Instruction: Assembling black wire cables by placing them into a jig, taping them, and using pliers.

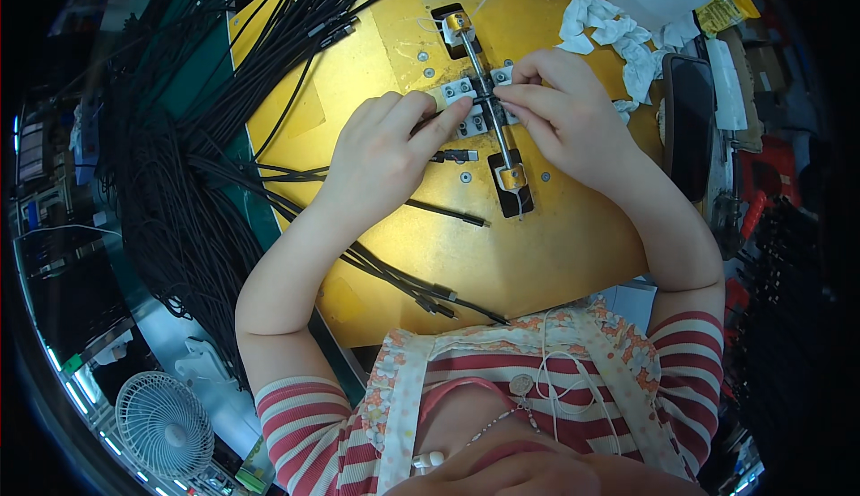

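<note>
Placement: left hand and right hand apart, flanking metal fixture, likely for balanced control; grip unclear. Cables massed leftward, presumably for reach.

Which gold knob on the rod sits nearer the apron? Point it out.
The lower knob, over the lower black slot; the upper knob sits at the rod's far end.

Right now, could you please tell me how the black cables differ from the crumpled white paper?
The cables are black and strand-like, while the paper is white and wadded. The cables form a large tangle, mostly left of the left hand; the paper fills a far smaller patch beyond the right hand. Cables show plugs; the paper shows loose folds. Both lie partly on the gold-coloured plate.
</note>
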